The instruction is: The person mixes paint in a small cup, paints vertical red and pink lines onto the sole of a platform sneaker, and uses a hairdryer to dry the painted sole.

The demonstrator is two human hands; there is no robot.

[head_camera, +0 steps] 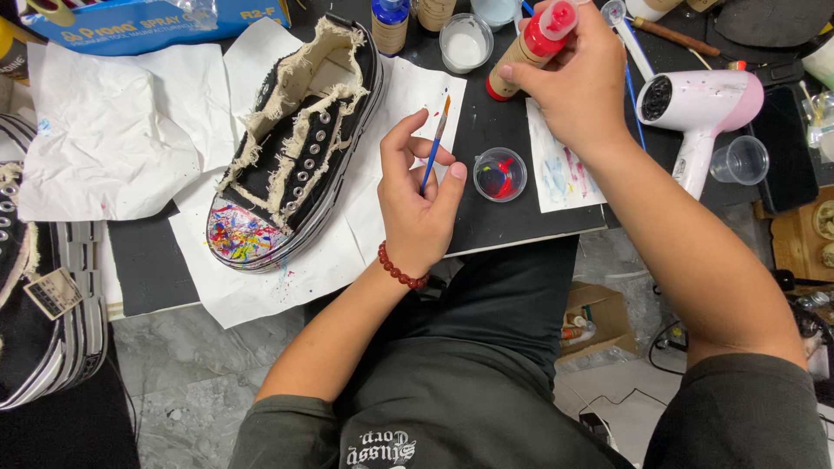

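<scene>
Gripping paintbrush (pixel 434 146) — left hand (pixel 417 204), right hand (pixel 578 82) clutching red paint bottle (pixel 532 48) — label hidden

frayed canvas shoe (pixel 295 139) w/ metal eyelets, crumpled matt paper (pixel 113 130), glossy plastic hairdryer (pixel 699 108).

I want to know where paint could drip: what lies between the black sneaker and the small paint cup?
In the head view, the left hand with its blue paintbrush lies between sneaker and paint cup, over white paper.
</scene>
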